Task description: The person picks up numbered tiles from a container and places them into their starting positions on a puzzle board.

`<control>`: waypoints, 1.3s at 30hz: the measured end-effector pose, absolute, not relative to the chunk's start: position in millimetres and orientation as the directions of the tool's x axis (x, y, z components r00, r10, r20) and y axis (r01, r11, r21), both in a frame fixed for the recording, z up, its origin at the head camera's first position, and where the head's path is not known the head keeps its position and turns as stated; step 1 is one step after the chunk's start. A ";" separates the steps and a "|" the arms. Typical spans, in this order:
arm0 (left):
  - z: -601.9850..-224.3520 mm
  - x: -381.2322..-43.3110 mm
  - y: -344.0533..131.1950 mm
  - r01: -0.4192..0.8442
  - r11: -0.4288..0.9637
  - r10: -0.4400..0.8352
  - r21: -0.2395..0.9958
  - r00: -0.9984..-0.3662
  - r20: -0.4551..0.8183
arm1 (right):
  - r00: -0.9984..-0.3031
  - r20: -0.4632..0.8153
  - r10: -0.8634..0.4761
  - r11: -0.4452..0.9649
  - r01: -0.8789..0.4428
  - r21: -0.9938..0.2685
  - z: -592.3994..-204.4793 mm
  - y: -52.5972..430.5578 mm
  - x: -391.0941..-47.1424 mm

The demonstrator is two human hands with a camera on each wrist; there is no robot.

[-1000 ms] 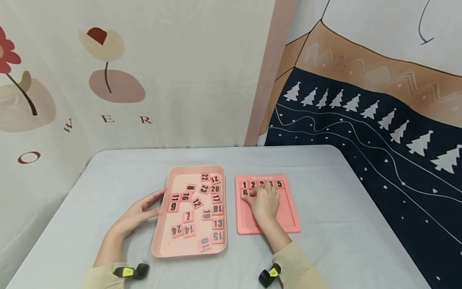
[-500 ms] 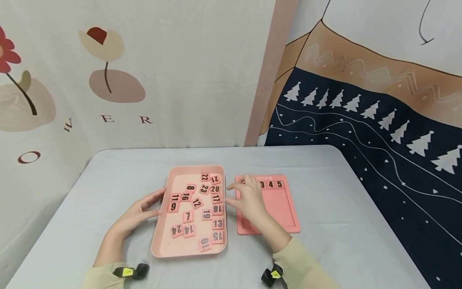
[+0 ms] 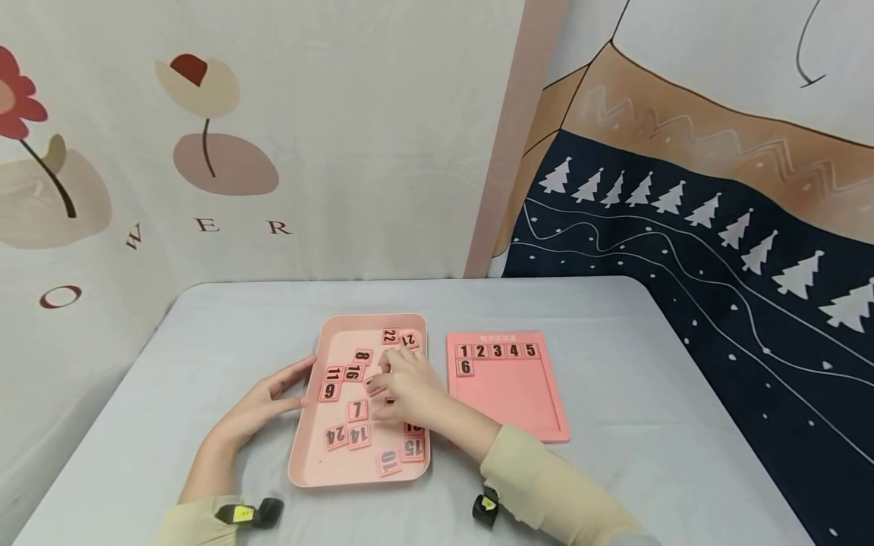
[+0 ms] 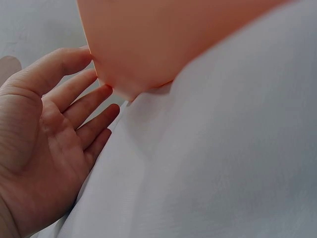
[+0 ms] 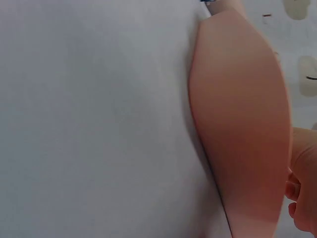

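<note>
In the head view my left hand [image 3: 261, 406] touches the left wall of a pink tray [image 3: 305, 447], fingers extended and thumb apart from them. The left wrist view shows the fingertips of that hand [image 4: 54, 134] against the tray wall [image 4: 133, 44]. My right hand [image 3: 413, 390] hovers over the tray's right half, fingers spread and slightly bent, just right of the 7 tile [image 3: 358, 410]. It hides several number tiles. In the right wrist view the tray wall [image 5: 242, 114] covers most of that hand [image 5: 304, 183].
A pink number board [image 3: 508, 402] lies right of the tray, with tiles 1 to 5 along its top row and a 6 tile [image 3: 465, 367] below the 1. Other loose tiles, such as the 24 tile [image 3: 336, 437], lie in the tray on the white-covered table [image 3: 635, 425].
My right hand has left the 6 tile on the board and moved left over the tray. The left hand stays at the tray's wall.
</note>
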State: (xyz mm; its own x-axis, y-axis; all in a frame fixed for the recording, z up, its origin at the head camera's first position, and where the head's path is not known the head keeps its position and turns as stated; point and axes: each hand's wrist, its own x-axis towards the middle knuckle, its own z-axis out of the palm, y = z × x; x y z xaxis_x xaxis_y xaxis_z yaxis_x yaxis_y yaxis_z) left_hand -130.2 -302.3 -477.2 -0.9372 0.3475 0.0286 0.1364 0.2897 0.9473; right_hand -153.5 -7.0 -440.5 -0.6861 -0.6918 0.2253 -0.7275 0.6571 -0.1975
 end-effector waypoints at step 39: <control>-478.8 -130.4 -302.7 0.139 0.288 0.346 0.947 -0.938 0.033 | -0.722 0.378 -0.579 0.654 -0.689 -0.312 -420.8 76.3 -168.0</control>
